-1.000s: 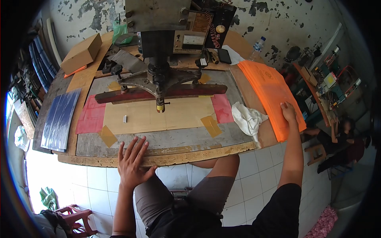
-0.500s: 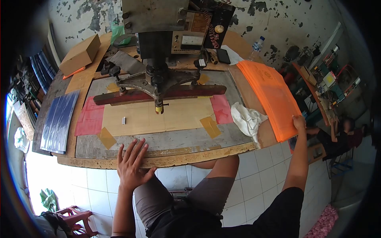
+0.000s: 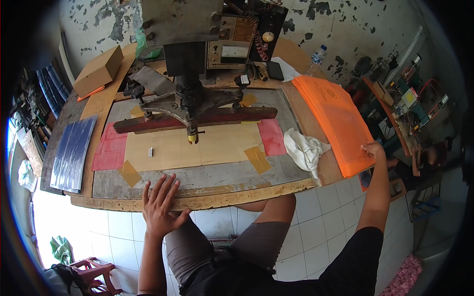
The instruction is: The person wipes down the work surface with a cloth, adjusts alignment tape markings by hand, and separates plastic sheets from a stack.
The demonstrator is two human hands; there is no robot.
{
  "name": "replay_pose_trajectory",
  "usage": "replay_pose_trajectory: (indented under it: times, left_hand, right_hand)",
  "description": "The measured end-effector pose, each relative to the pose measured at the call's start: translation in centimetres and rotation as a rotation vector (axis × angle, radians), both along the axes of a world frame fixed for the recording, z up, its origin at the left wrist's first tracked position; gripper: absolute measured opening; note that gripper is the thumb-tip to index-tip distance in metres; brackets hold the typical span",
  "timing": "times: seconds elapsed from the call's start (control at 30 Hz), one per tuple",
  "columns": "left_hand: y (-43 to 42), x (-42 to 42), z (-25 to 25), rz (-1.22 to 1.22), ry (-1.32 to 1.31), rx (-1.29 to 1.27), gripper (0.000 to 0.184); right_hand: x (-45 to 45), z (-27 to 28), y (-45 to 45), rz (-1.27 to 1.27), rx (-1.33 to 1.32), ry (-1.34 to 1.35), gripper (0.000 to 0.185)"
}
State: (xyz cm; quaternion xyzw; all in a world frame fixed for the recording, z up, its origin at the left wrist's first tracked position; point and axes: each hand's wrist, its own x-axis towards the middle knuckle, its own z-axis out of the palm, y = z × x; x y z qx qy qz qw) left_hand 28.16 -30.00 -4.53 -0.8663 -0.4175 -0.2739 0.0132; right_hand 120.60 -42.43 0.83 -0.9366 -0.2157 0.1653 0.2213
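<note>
My left hand point(image 3: 162, 208) lies with fingers spread on the front wooden edge point(image 3: 237, 196) of the table, holding nothing. At the right, the closed fingers of my right hand point(image 3: 374, 149) are at the edge of a stack of orange sheets point(image 3: 335, 123); whether they pinch one sheet or several is too small to tell. A white cloth point(image 3: 302, 148) lies left of the stack. In the middle, a tan sheet point(image 3: 207, 150) with pink end pieces point(image 3: 111, 147) is taped to the grey plate, and a small white piece point(image 3: 150, 152) rests on it.
A press with a dark red bar point(image 3: 197, 120) hangs over the tan sheet. Blue plastic sheets point(image 3: 74, 153) and a cardboard box point(image 3: 98, 71) are at the left. A phone point(image 3: 275, 71) and a bottle point(image 3: 317, 56) stand behind. Another person point(image 3: 419, 163) sits at far right.
My right hand has moved from the top of the orange stack outward to its right edge, and its fingers have closed there. My left hand has stayed on the table edge.
</note>
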Motion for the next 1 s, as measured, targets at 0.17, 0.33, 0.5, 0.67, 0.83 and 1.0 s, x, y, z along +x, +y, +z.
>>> replay_pose_trajectory:
  times: [0.17,0.33,0.5,0.67,0.83,1.0]
  left_hand:
    - [0.1,-0.1,-0.2,-0.001,0.001,0.002,0.080]
    - [0.1,-0.1,-0.1,-0.004,0.020,0.003,0.080]
    - [0.1,0.1,0.0,0.002,0.006,0.009,0.079]
    - [0.1,0.1,-0.1,0.009,0.006,0.018,0.079]
    - [0.1,-0.1,-0.2,0.009,0.020,0.018,0.079]
    - [0.2,-0.1,-0.2,-0.003,0.012,0.003,0.080]
  right_hand:
    - [-4.1,3.3,1.4,0.065,0.116,-0.004,0.014]
    - [-5.2,9.2,1.1,0.186,0.380,-0.025,0.013]
    - [-7.8,13.3,1.6,0.096,0.367,-0.130,0.013]
    - [3.7,5.6,1.4,0.139,0.230,-0.095,0.025]
    - [-6.7,3.4,3.2,-0.059,-0.240,-0.674,0.059]
    - [-12.7,0.9,4.9,0.193,0.152,-0.842,0.053]
